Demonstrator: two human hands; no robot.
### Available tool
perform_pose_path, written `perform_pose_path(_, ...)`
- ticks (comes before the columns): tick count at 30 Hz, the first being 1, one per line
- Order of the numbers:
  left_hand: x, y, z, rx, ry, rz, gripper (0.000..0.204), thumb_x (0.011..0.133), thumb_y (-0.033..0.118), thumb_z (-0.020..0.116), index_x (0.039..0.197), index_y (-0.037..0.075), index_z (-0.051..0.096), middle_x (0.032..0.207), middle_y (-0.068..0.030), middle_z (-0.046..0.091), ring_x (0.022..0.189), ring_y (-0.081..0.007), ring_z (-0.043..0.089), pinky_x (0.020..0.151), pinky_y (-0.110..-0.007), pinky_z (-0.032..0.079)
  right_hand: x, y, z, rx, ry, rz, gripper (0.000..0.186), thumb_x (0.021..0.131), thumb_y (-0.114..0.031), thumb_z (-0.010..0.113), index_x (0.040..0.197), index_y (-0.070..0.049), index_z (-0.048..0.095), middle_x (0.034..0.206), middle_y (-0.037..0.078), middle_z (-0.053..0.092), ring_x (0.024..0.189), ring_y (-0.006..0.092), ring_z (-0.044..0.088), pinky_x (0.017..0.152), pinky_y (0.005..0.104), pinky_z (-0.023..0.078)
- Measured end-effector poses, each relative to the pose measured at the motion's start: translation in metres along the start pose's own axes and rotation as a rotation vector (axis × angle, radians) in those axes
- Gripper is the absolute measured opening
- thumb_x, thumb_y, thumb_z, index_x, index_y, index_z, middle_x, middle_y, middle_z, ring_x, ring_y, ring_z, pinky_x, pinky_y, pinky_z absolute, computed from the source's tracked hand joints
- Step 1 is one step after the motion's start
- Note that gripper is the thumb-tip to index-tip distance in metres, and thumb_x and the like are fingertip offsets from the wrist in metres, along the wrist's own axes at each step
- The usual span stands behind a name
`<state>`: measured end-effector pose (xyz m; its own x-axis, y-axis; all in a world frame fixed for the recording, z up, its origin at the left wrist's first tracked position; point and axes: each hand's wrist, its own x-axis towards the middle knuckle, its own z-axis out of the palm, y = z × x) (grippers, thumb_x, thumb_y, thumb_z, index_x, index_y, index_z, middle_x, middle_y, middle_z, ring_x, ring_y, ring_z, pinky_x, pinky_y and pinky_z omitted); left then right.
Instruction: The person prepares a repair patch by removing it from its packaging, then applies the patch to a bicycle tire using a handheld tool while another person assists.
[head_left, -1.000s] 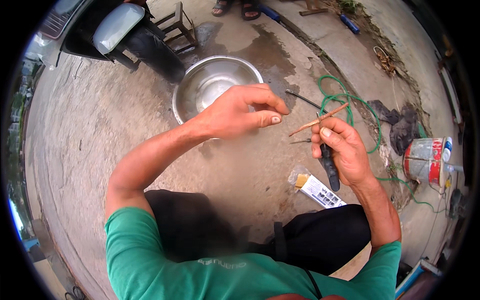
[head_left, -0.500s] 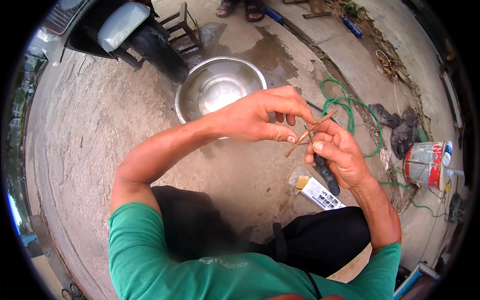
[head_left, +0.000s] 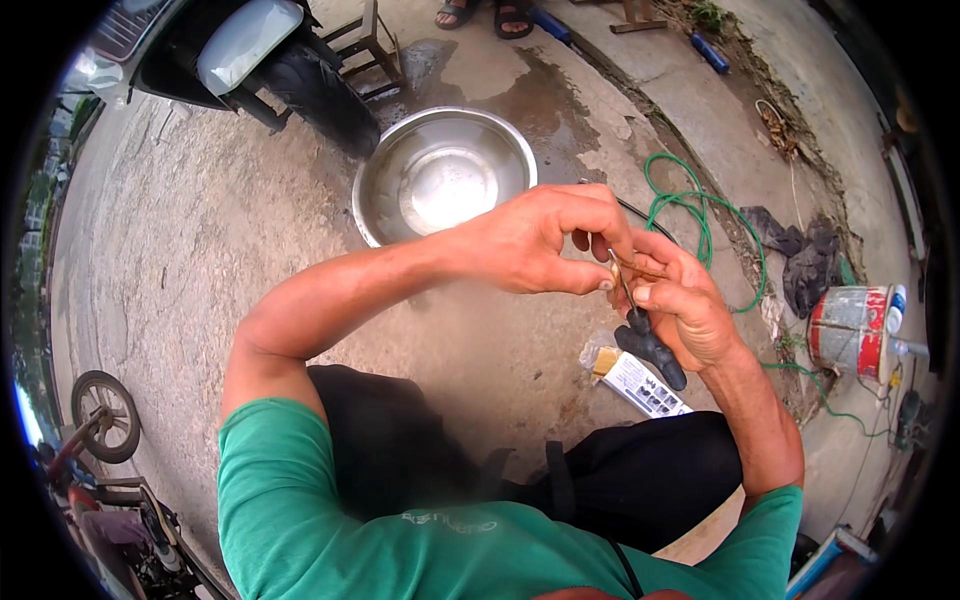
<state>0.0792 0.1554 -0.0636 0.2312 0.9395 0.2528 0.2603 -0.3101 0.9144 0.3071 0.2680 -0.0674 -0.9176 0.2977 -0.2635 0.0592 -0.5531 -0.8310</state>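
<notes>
My left hand [head_left: 555, 240] reaches across from the left, fingers bent in a pinch on a thin brownish strip [head_left: 614, 276] beside the tips of my right hand. My right hand [head_left: 690, 305] grips a tool with a black handle [head_left: 655, 355] and thin metal shaft, and its fingers also touch the strip. The strip crosses the shaft; exact contact is partly hidden by fingers. Below my hands lies an opened white carton [head_left: 645, 390] with yellow-tan contents and clear wrapping. A steel basin [head_left: 368, 190] stands just beyond my left hand.
A scooter's front tyre [head_left: 330, 110], a metal stool [head_left: 370, 55], someone's sandalled feet [head_left: 510, 20], green hose [head_left: 705, 220], dark cloth [head_left: 810, 260] and a red-and-grey bucket [head_left: 840, 330] surround me. A two-wheeler [head_left: 105, 420] shows at the left edge.
My left hand has moved right and down and closed on the strip at my right fingertips. The strip's angle has changed. A two-wheeler has appeared at the lower left.
</notes>
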Motion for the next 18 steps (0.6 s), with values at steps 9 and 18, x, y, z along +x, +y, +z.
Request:
perform_pose_path(9, 0.0, -0.006, 0.0, -0.076, 0.028, -0.09, 0.024, 0.086, 0.009, 0.075, 0.109, 0.006, 0.071, 0.109, -0.0054, 0.067, 0.106, -0.0193, 0.064, 0.092, -0.035, 0.054, 0.0, -0.002, 0.0, -0.01, 0.024, 0.043, 0.066, 0.083, -0.003, 0.063, 0.146, 0.004, 0.047, 0.128, 0.016, 0.065, 0.108, 0.023, 0.062, 0.098, 0.0376, 0.048)
perform_pose_path(18, -0.008, -0.007, -0.005, -0.344, -0.003, -0.273, 0.052, 0.089, 0.009, 0.074, 0.139, 0.006, 0.059, 0.114, -0.0041, 0.066, 0.097, -0.0131, 0.065, 0.091, -0.03, 0.054, -0.002, 0.005, -0.008, -0.125, 0.112, 0.042, 0.025, 0.096, -0.006, 0.067, 0.121, -0.003, 0.062, 0.101, 0.007, 0.07, 0.091, 0.0142, 0.066, 0.083, 0.0284, 0.052)
